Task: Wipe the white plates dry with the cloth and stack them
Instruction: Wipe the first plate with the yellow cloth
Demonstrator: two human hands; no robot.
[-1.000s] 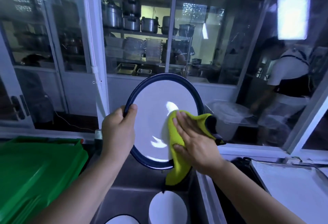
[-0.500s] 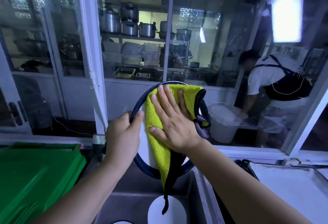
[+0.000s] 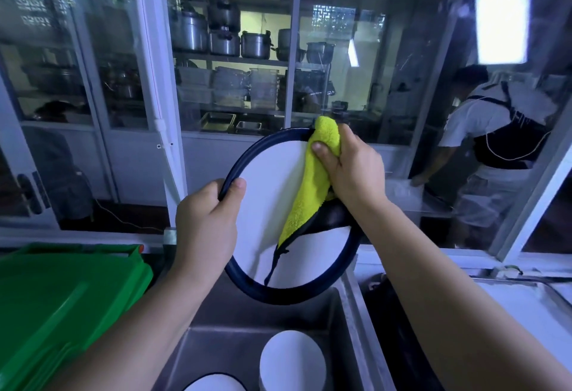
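We hold the white plate (image 3: pixel 272 192) upright, our left grip (image 3: pixel 205 223) curled round its navy left rim, our right grip (image 3: pixel 353 169) clutching the yellow cloth (image 3: pixel 311 189) against its top edge

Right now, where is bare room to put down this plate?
The pale tray right of the sink looks bare. Inside the sink, grey floor shows behind the white plates. Its near end is crowded with plates; the green lid fills the left side.
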